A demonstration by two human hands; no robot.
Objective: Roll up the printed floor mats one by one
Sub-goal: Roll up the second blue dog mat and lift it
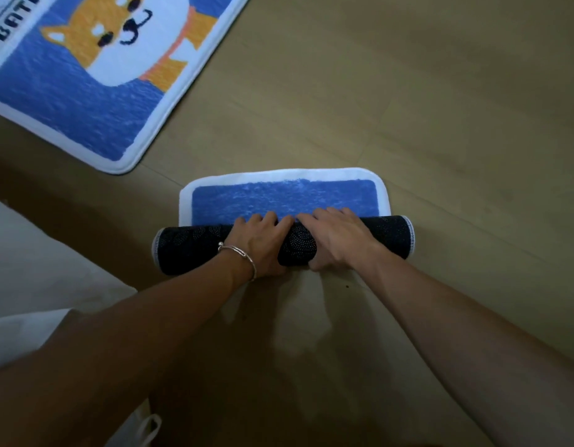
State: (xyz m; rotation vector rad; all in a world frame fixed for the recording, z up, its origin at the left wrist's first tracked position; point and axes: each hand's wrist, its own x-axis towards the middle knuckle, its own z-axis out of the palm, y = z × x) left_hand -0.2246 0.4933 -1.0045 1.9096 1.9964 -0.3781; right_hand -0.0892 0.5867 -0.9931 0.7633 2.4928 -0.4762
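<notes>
We see two bare hands, both pressed onto one mat roll (195, 245), side by side and almost touching at its middle. The left hand (263, 243) lies palm down over the dark cylinder, fingers curled across the top toward the far side and thumb tucked under the near side, so it clasps the roll; the right hand (335, 237) does the same just beside it, fingers spread over the crest, thumb below. One thin silver bracelet (243, 254) circles the left wrist. The roll shows the mat's dark backing, speckled with pale dots, and a white stitched edge at each of its two ends. Beyond the fingers one flat strip of the same mat (282, 196) remains unrolled on the floor: blue pile framed by a white border, with two rounded corners at its far edge. So this mat is mostly wound up and lies in the middle of the view, directly ahead of the two forearms. We count two mats altogether. The second mat (85, 91) lies fully flat at the upper left, well apart from the roll, set at an angle and cut off by the picture's edge; it carries one orange and white dog figure on a blue field, a white border and some dark letters we cannot read whole. Everything rests on the wooden floor (440, 108), tan boards with faint seams. At the lower left pale cloth (37, 269) fills the corner.
</notes>
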